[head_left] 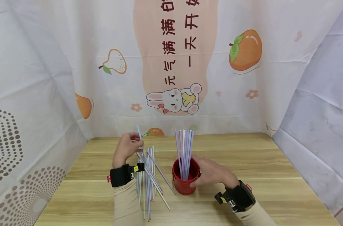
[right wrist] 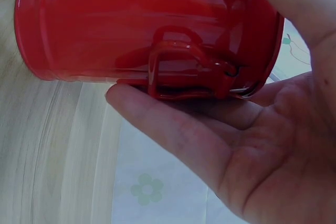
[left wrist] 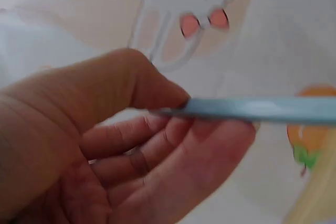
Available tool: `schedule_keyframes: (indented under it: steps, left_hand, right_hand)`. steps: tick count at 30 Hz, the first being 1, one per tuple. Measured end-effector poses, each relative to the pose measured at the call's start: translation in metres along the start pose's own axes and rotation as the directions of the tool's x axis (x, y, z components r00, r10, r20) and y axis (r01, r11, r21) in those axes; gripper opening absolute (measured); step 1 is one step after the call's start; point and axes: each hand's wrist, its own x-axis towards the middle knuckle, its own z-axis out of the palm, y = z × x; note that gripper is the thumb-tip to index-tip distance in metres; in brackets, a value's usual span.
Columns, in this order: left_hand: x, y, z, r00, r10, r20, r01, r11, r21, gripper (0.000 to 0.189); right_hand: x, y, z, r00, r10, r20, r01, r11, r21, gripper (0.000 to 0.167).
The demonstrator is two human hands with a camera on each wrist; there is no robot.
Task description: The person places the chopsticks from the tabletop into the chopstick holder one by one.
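My left hand [head_left: 128, 147] pinches a pale blue drinking straw [head_left: 139, 132] between thumb and fingers and holds it upright above the loose straws. In the left wrist view the shiny straw [left wrist: 252, 109] runs out to the right from the fingertips. A small red metal bucket [head_left: 185, 187] stands on the table with several purple, white and blue straws [head_left: 185, 147] upright inside. Gripping its right side is my right hand [head_left: 211, 171], thumb at the front and fingers behind. A red wire-held ear [right wrist: 181, 45] on the bucket's side shows close to the fingers in the right wrist view.
Several pastel straws [head_left: 149, 188] lie in a loose, partly crossed pile on the wooden table [head_left: 245, 201], left of the bucket and beside the left forearm. A printed curtain [head_left: 109, 94] hangs behind the table's back edge, and pale cloth walls flank both sides.
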Motion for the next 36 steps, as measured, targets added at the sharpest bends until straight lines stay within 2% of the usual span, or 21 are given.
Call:
schedule_keyframes:
  steps: [4, 8, 11, 15, 18, 21, 24, 27, 32, 36]
  left_hand:
    - [0.000, 0.013, 0.008, 0.995, 0.082, 0.053, -0.080, 0.996, -0.050, 0.028]
    - [-0.003, 0.026, 0.013, 0.988, 0.145, 0.060, -0.138, 0.986, -0.098, 0.026]
    - [-0.008, 0.037, 0.016, 0.980, 0.197, 0.019, -0.193, 0.973, -0.127, 0.024]
    - [-0.017, 0.053, 0.019, 0.963, 0.258, -0.075, -0.268, 0.946, -0.184, 0.025]
    - [-0.022, 0.063, 0.024, 0.947, 0.292, -0.138, -0.317, 0.921, -0.227, 0.026]
    - [-0.022, 0.070, 0.032, 0.937, 0.308, -0.165, -0.343, 0.904, -0.256, 0.025]
    - [-0.019, 0.074, 0.042, 0.943, 0.304, -0.134, -0.330, 0.903, -0.276, 0.025]
    - [-0.014, 0.075, 0.055, 0.953, 0.295, -0.063, -0.301, 0.912, -0.278, 0.025]
    - [-0.007, 0.074, 0.075, 0.952, 0.302, 0.044, -0.287, 0.934, -0.213, 0.022]
    - [-0.007, 0.072, 0.083, 0.949, 0.296, 0.107, -0.281, 0.950, -0.138, 0.018]
  right_hand:
    - [0.001, 0.000, 0.000, 1.000, -0.008, 0.003, 0.008, 1.000, -0.003, 0.084]
    - [0.001, -0.001, -0.001, 1.000, -0.007, 0.005, 0.007, 1.000, -0.011, 0.084]
    - [0.001, -0.002, -0.002, 1.000, 0.000, 0.007, 0.000, 1.000, -0.014, 0.083]
    - [0.001, -0.001, -0.003, 1.000, 0.012, 0.007, -0.012, 1.000, -0.016, 0.081]
    - [0.001, 0.000, -0.003, 1.000, 0.017, 0.003, -0.017, 1.000, -0.023, 0.081]
    - [0.000, 0.001, -0.002, 1.000, 0.012, -0.004, -0.012, 1.000, -0.029, 0.082]
    - [0.000, 0.002, -0.002, 1.000, 0.001, -0.007, -0.001, 1.000, -0.022, 0.080]
    - [0.000, 0.003, -0.002, 1.000, -0.008, -0.008, 0.008, 1.000, -0.018, 0.079]
    - [0.000, 0.003, -0.002, 1.000, -0.008, -0.008, 0.008, 1.000, -0.010, 0.082]
    - [0.000, 0.002, -0.002, 1.000, 0.003, 0.001, -0.003, 1.000, 0.003, 0.086]
